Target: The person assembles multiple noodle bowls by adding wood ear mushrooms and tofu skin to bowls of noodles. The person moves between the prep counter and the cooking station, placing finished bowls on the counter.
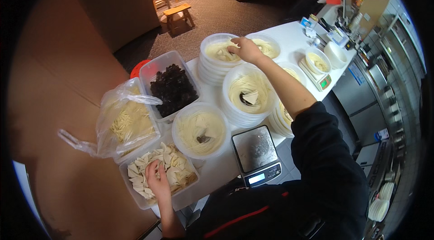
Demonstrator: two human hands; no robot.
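My left hand is down in a clear plastic box of pale, flat, angular slices, its fingers curled around some of them. Stretched out to the far side, my right hand is over a stack of round clear bowls; its thumb and forefinger are apart, just above the contents. Pale noodle-like strands and pale slices fill that top bowl. Two nearer bowls, a middle one and a front one, hold strands with a dark piece and pale slices on top.
A box of dark, crinkled pieces stands beside a plastic bag over pale strips. A digital scale lies near me. More bowls, another scale and a white tub stand rightward. Wooden benches are beyond the counter.
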